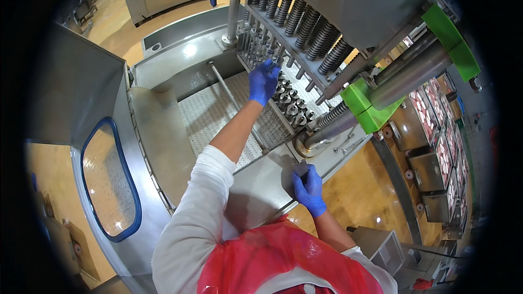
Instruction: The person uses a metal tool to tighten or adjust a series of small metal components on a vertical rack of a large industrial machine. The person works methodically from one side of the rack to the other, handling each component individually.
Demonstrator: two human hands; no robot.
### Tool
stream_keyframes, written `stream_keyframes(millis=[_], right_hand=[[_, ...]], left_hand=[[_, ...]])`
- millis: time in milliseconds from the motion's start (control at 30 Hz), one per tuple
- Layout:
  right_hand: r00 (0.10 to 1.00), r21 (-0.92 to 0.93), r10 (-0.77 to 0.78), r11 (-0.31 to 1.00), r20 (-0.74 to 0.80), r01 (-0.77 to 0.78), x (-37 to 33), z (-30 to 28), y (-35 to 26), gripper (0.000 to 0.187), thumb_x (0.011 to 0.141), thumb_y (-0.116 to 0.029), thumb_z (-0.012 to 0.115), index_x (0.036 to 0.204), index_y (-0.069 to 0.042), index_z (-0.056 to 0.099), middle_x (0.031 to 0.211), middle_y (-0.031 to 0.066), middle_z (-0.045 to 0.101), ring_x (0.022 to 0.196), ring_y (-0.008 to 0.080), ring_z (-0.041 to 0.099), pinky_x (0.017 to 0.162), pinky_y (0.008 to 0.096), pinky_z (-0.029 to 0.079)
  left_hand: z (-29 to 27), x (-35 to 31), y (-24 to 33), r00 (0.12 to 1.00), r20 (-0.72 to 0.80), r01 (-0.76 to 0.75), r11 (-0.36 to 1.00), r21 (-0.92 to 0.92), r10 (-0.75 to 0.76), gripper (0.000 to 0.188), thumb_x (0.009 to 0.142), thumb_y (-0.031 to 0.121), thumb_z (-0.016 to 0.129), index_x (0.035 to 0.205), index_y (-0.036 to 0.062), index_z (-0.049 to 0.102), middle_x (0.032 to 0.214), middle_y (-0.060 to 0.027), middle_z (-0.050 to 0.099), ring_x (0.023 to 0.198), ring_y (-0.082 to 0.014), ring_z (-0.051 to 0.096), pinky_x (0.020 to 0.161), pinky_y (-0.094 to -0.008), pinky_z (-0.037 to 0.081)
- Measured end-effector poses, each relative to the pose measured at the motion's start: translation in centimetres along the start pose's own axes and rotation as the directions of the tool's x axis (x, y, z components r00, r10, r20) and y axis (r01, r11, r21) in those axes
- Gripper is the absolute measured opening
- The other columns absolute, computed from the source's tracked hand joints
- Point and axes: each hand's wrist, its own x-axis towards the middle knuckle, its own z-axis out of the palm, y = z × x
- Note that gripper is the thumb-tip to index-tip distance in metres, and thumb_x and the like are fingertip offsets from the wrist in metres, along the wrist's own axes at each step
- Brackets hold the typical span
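Left hand (pixel 263 83): fingers curled at rod (pixel 277 60), clamped: cannot tell. Right hand (pixel 310 191): fingers clamped on block (pixel 300 168), end past fingertips, near ledge (pixel 259 177) outer edge.

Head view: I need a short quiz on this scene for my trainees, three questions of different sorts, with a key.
1. Multiple choice: what is nearest the left hand?
A) the metal bins at far right
B) the metal rods below the row of coil springs
C) the blue-framed window at left

2. True or false: the right hand wears a blue glove, as the left hand does.

3. Fill in the colour: the blocks on the thick metal posts are ____.

Key:
1. B
2. True
3. green
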Motion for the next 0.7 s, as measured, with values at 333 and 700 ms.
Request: stream_keyframes(millis=[333, 700], right_hand=[[0.997, -0.045, 0.062, 0.997, 0.036, -0.06, 0.0, -0.3, -0.3, 0.024, 0.09, -0.011, 0.067, 0.11, -0.001, 0.059, 0.087, 0.0181, 0.07, 0.076, 0.0299, 0.07, 0.071, 0.0368, 0.053], [0.999, -0.042, 0.04, 0.998, -0.005, -0.041, 0.2, 0.0, -0.4, 0.023, 0.088, -0.014, 0.068, 0.105, -0.002, 0.058, 0.079, 0.0202, 0.065, 0.07, 0.0391, 0.066, 0.063, 0.0426, 0.052]], left_hand=[[-0.8, 0.2, 2.0, 0.997, 0.076, -0.039, 0.997, 0.061, 0.034, 0.033, 0.093, 0.018, 0.071, 0.122, 0.0026, 0.069, 0.107, -0.0181, 0.075, 0.095, -0.0222, 0.074, 0.082, -0.0323, 0.054], [-1.3, 1.0, 2.6, 0.997, 0.052, -0.058, 0.995, 0.08, 0.054, 0.032, 0.091, 0.029, 0.069, 0.114, 0.0073, 0.073, 0.101, -0.0212, 0.072, 0.095, -0.0396, 0.069, 0.082, -0.044, 0.055]])
